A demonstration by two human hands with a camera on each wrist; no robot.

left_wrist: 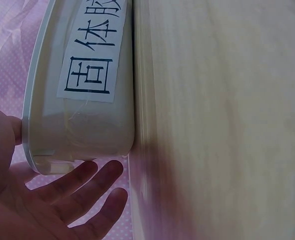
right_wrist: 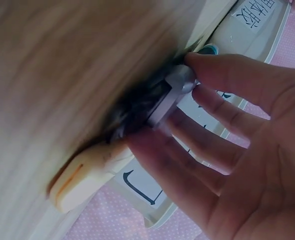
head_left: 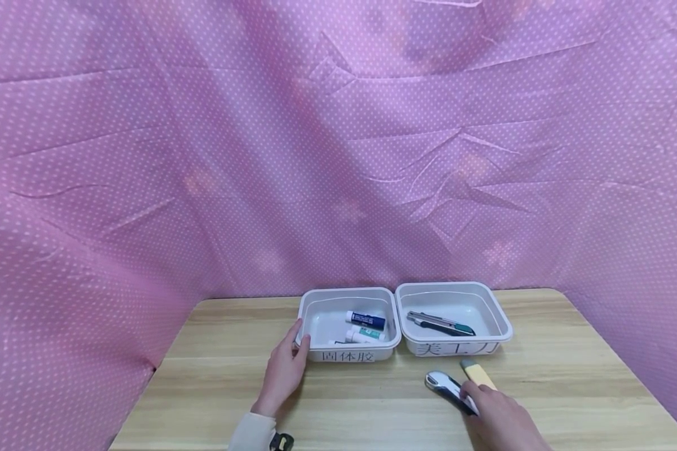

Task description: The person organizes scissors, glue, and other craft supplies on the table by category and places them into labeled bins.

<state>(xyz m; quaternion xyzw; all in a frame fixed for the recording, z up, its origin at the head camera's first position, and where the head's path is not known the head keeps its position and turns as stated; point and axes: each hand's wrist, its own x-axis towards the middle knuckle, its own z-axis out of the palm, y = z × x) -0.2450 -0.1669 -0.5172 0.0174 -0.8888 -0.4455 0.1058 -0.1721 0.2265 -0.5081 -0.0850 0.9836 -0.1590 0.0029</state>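
My left hand (head_left: 284,369) rests at the near left corner of a white plastic tray (head_left: 330,319), thumb at the rim and the other fingers loosely spread beside it. A blue glue stick (head_left: 367,321), a green-and-white glue stick (head_left: 369,332) and a partly hidden one lie inside. On the table, my right hand (head_left: 499,410) pinches a white-and-black utility knife (head_left: 446,383) between thumb and fingers. Right beside that hand lies a yellow utility knife (head_left: 478,374), partly covered by the fingers in the head view.
Against the first tray's right side stands a second white tray (head_left: 485,310), holding a grey utility knife and a black-and-teal one (head_left: 442,324). Both carry printed labels on their fronts. Pink dotted cloth (head_left: 338,156) hangs behind and beside the wooden table (head_left: 203,363).
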